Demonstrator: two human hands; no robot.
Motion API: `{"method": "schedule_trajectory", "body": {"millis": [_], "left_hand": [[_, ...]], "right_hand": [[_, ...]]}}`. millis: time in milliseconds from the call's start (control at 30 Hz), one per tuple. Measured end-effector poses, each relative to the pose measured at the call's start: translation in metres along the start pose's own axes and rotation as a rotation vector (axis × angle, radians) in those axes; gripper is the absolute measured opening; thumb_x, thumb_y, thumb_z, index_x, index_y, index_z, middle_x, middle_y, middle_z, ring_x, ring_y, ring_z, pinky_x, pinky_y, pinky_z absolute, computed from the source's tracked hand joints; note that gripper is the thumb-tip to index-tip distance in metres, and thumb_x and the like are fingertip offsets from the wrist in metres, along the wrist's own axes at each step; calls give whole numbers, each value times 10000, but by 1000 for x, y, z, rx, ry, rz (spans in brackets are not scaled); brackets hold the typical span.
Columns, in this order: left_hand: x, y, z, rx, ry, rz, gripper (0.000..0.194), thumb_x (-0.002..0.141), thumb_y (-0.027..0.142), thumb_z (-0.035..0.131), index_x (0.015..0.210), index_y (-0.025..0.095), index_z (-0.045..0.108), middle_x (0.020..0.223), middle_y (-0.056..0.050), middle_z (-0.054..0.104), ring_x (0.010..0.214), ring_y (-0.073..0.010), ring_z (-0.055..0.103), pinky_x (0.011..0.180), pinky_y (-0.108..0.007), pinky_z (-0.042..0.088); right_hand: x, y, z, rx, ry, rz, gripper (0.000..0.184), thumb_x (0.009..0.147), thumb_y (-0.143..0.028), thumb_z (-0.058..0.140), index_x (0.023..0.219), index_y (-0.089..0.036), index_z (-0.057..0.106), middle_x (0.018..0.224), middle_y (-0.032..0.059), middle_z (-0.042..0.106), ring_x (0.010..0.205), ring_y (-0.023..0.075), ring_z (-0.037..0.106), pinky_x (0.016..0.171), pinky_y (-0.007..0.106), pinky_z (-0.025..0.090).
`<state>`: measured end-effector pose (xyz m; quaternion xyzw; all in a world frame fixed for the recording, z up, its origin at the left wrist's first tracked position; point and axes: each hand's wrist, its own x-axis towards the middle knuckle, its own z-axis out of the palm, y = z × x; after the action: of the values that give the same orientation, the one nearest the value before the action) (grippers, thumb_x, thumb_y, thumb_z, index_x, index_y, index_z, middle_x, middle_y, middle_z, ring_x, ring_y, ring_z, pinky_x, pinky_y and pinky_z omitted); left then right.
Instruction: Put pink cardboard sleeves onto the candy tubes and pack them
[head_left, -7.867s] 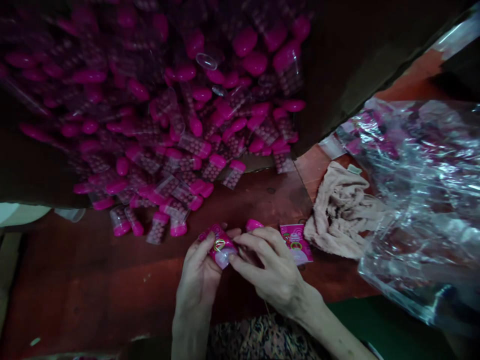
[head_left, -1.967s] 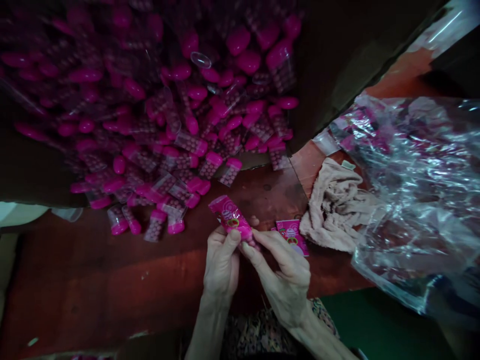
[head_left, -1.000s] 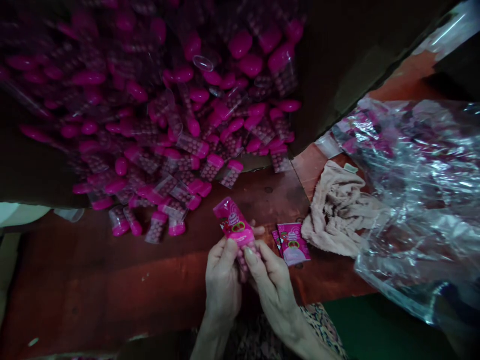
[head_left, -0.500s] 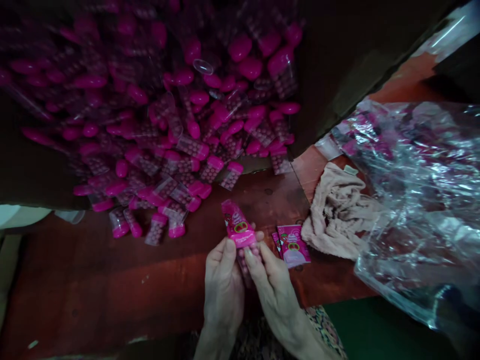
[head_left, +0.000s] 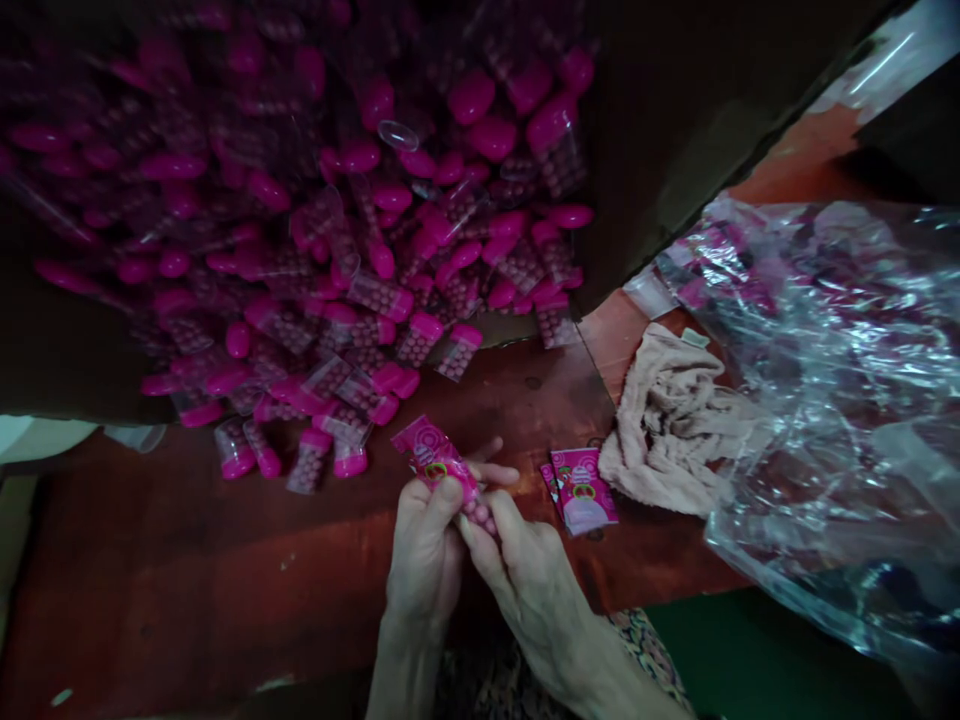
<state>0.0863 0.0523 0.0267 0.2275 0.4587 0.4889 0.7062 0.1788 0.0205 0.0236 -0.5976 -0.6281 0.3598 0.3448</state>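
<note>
Both hands meet over the reddish-brown table [head_left: 187, 580], low in the middle of the view. My left hand [head_left: 424, 545] grips a small clear tube of pink beads; a pink printed sleeve [head_left: 433, 462] covers its upper part and points up and left. My right hand [head_left: 525, 575] pinches the tube's lower end, where bare beads show. A few flat pink sleeves [head_left: 581, 490] lie on the table just right of my hands. A large heap of pink-capped bead tubes [head_left: 337, 250] spills toward me from a dark cardboard box.
A crumpled beige cloth [head_left: 671, 430] lies to the right of the flat sleeves. Beyond it a big clear plastic bag [head_left: 832, 400] holds more pink items. The dark box wall [head_left: 690, 120] rises at the upper right. A green surface [head_left: 757, 660] shows below the table edge.
The sleeved tube has tilted from nearly upright to pointing up-left, and both hands have shifted slightly left. A few seconds earlier my hands were working the sleeve onto the tube.
</note>
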Motion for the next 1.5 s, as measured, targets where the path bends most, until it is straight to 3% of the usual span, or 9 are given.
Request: {"method": "schedule_trajectory", "body": {"millis": [267,400,633,833,1033,1167,1300,1433,1500], "left_hand": [[-6,-5,0,-64,-121,-84,225,752,383,607,736,172,682,913,-127,712,1128,-317,513,889,-417,419],[-9,-6,7,-45,-32,-53,203,790,321,570,773,164,698,927,-126,713,1161,-294,495,916,-402,408],[-12,-6,13,-53,133,-50,297,824,386,523,857,163,717,932,-113,721,1030,-263,599,894,-380,445],[-17,-9,13,85,114,-37,310,853,356,485,897,159,721,1050,-98,694,1108,-230,550,940,-309,405],[-11,-7,7,-7,121,-70,367,850,423,462,890,163,718,984,-107,712,1072,-251,574,933,-362,416],[-9,-3,9,51,134,-24,268,821,339,527,814,163,729,953,-101,720,1124,-267,535,941,-367,405],[-14,-1,8,108,66,-50,307,841,324,484,815,150,737,1000,-112,707,1171,-277,491,967,-371,376],[-15,0,4,60,47,-117,362,860,371,450,869,139,727,1059,-129,683,1104,-272,545,915,-366,423],[-11,1,3,43,110,-95,409,866,421,427,897,133,716,1037,-137,687,1037,-259,584,867,-358,456]], "right_hand": [[-2,-6,-12,118,11,56,208,911,-274,389,927,-188,578,644,19,670,517,142,637,491,204,493],[1,2,-6,207,31,105,189,901,-277,401,899,-185,567,601,-13,628,482,123,608,456,184,462],[1,-3,-6,254,82,136,274,927,-364,365,772,-212,531,572,-30,578,453,106,553,441,179,429],[-5,-4,-3,275,162,134,242,928,-346,362,844,-222,552,587,-18,600,466,122,577,461,195,450],[1,-6,-8,322,30,160,255,919,-332,389,839,-213,601,644,-2,645,541,129,616,497,188,486],[-4,-11,-9,309,-30,215,292,917,-351,379,986,-198,618,717,28,667,649,154,652,578,206,518],[-12,-5,-8,244,-89,304,399,902,-407,399,1206,-198,552,847,66,673,767,185,648,676,255,524],[-6,1,-9,395,-147,351,363,889,-421,452,1174,-227,566,946,50,649,858,177,602,764,266,484],[0,2,-9,533,-203,344,331,871,-415,499,1130,-221,568,896,24,632,799,149,585,707,235,475]]}}
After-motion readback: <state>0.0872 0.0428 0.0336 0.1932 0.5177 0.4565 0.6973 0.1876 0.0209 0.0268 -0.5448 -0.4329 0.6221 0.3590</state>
